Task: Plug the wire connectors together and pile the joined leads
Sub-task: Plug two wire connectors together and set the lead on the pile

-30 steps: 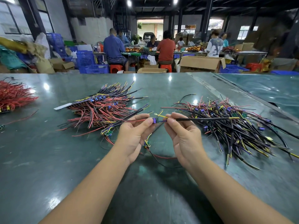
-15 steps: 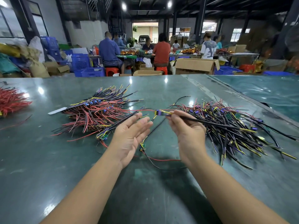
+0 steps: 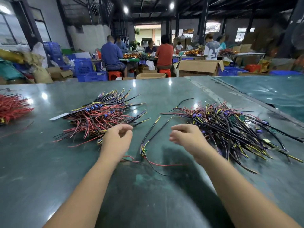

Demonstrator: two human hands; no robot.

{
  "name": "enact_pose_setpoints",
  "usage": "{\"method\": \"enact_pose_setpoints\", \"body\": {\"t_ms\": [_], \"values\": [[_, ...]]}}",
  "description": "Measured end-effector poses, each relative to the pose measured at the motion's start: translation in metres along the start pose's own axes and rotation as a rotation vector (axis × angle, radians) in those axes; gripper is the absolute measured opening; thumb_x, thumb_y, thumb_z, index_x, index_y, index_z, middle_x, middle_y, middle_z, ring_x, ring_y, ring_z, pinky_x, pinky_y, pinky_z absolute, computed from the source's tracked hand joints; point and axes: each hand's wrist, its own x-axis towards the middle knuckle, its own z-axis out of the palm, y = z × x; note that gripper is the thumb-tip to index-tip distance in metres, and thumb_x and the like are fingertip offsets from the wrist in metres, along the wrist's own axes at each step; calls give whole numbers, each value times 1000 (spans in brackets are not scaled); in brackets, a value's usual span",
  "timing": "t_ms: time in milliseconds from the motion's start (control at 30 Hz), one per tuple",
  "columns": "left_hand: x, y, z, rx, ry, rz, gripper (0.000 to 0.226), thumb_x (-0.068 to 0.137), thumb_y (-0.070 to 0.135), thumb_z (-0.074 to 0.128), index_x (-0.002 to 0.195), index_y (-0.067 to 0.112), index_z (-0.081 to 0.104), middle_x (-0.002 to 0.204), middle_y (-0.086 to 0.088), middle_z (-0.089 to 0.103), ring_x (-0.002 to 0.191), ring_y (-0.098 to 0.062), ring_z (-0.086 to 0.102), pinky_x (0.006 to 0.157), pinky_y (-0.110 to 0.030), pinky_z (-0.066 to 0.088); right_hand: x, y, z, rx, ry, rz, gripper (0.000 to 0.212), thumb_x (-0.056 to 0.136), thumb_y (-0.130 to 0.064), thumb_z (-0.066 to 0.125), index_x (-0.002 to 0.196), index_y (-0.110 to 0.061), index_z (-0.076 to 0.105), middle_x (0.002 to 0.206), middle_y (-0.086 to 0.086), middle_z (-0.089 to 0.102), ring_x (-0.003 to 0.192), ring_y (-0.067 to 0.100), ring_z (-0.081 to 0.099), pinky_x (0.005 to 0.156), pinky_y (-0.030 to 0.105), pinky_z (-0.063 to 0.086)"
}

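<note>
Head view, looking down over a green table (image 3: 49, 178). My left hand (image 3: 117, 139) hovers at the near right edge of the pile of joined leads (image 3: 98, 117), fingers loosely curled, holding nothing that I can see. My right hand (image 3: 186, 137) hovers at the near left edge of the loose pile of unjoined leads (image 3: 230, 129), fingers also loosely curled and empty.

Between the hands, two black leads (image 3: 153, 130) lie on the table, yellow tips pointing far, their near ends meeting at a small connector cluster (image 3: 144, 150). A thin red wire (image 3: 162, 165) and a black one trail near and right from that cluster.

Far left: a bundle of red wires (image 3: 13, 107) at the table edge. A white strip (image 3: 59, 116) pokes out from the left of the joined pile.

Beyond the table, people sit at benches among blue crates (image 3: 83, 66) and cardboard boxes (image 3: 199, 67).
</note>
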Motion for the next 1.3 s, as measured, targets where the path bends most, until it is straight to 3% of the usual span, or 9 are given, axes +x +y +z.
{"method": "enact_pose_setpoints", "body": {"t_ms": [67,133,233,333,433,633,900,1067,1300], "values": [[-7,2,2,132,-128,-12,9,83,29,68,76,23,69,75,12,69,73,-4,62,72,-21,48,-10,1,12,-314,-48,-108,23,86,-6,54,104,-8,69,84,6,72,83,19,68,83,32,54],[-14,4,6,285,-227,-36,26,74,48,73,82,24,70,78,12,70,76,-5,64,72,-23,48,-22,1,21,-494,-90,-198,23,86,-14,56,103,-16,71,94,0,73,92,14,67,79,17,45],[-21,6,11,286,-295,-88,36,66,42,82,94,25,66,79,6,67,56,-8,63,57,-22,51,-31,4,29,-597,-147,-295,25,89,-16,55,110,-17,69,107,-2,71,101,12,62,75,9,35],[-20,3,13,138,-259,-176,36,71,19,81,104,17,66,77,1,68,48,-10,63,50,-18,52,-33,3,33,-538,-114,-294,33,89,-15,54,121,-18,61,103,-4,69,101,13,61,85,16,39],[-14,-1,12,-18,-169,-231,34,74,12,77,105,12,65,83,-5,70,70,-21,69,73,-33,58,-30,1,27,-388,-42,-237,34,88,-13,54,121,-21,59,85,-17,65,88,8,60,78,18,44],[-10,9,10,-436,-40,-178,28,81,0,70,107,7,63,81,-4,65,60,-1,62,53,-13,49,-26,-1,20,-170,-1,-145,20,88,-10,56,101,-23,65,98,-2,70,97,13,64,95,34,48],[-28,25,16,-578,-326,-14,38,81,-8,66,107,20,65,90,1,67,77,-5,65,70,-20,54,-30,-12,28,128,-136,-78,26,97,-30,50,85,-17,68,89,3,71,82,14,65,85,29,51],[-35,26,19,-560,-430,24,40,81,-12,64,100,23,68,87,3,68,78,-8,66,75,-24,56,-26,-8,23,164,-105,-142,33,95,-17,54,90,15,60,77,15,55,80,21,55,92,47,51],[-38,30,19,-612,-511,-91,30,89,-5,53,99,18,69,90,2,69,81,-8,67,70,-23,54,-26,-6,23,-104,-108,-262,38,90,-37,53,81,-2,64,77,30,56,71,18,46,82,61,47]]}}
